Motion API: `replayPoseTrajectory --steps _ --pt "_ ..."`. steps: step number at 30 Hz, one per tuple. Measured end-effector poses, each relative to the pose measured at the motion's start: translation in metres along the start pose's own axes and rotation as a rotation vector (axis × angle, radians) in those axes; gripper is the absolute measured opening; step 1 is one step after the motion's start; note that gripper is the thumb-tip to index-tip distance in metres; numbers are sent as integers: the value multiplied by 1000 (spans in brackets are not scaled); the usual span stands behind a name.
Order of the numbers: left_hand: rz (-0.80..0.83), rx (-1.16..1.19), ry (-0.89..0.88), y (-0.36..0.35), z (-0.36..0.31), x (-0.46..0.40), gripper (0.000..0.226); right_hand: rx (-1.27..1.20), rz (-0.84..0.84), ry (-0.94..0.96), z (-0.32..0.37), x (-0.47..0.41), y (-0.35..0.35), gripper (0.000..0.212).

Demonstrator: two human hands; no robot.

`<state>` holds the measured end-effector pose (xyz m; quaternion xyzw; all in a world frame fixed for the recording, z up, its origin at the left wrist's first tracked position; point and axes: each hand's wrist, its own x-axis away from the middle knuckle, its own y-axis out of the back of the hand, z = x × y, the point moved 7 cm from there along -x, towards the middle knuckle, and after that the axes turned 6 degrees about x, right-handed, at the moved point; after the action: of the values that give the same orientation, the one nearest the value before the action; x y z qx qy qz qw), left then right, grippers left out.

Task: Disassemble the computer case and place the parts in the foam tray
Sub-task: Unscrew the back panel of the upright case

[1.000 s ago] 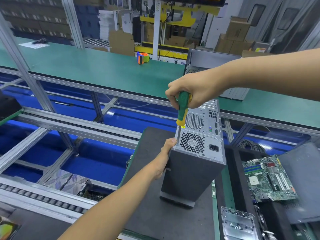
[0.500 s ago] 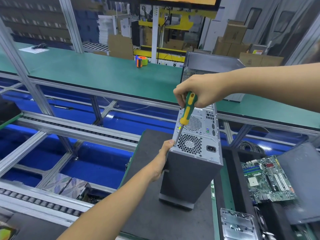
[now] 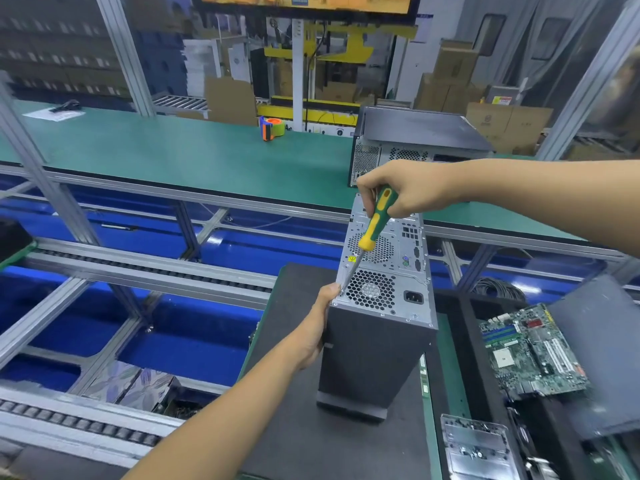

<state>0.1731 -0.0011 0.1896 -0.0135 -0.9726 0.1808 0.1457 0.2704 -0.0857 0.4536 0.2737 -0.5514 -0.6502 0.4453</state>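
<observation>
At frame centre the computer case [image 3: 377, 320], rigid and probably heavy, is steadied at its upper left edge by the left hand [image 3: 317, 327]; the screwdriver [image 3: 372, 225] is clenched in the right hand [image 3: 405, 188], its tip seemingly on a corner screw.

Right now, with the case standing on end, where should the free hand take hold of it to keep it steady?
Grip the computer case at its upper left edge, coming from the left, as the left hand does. The case stands tall and narrow on the black mat, so it probably tips easily; a high hold beside the screwdriver tip counters the right hand pressing down.
</observation>
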Motion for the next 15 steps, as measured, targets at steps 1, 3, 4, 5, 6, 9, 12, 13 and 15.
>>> replayPoseTrajectory --steps 1,3,4,5,6,9,12,13,15 --pt "6 3 18 1 -1 1 67 -15 -15 -8 -5 3 -2 38" --pt "18 12 32 3 -5 3 68 -35 -35 -32 -16 8 -7 38" --pt "29 20 38 5 -7 3 71 -47 -44 -52 -22 11 -10 37" --pt "52 21 42 5 -9 3 71 -65 -54 -72 -27 14 -13 37" --pt "77 9 52 4 -11 2 68 -86 -62 -86 -32 18 -16 34" --pt "88 -32 99 6 -11 -3 69 -141 -65 -102 -39 26 -24 30" --pt "121 -58 134 3 -11 -3 50 -235 -61 -114 -46 31 -30 31" --pt "115 -57 137 3 -11 -3 56 -276 -62 -123 -48 32 -32 30" --pt "96 -50 133 6 -11 -4 73 -339 -71 -139 -50 33 -33 27"
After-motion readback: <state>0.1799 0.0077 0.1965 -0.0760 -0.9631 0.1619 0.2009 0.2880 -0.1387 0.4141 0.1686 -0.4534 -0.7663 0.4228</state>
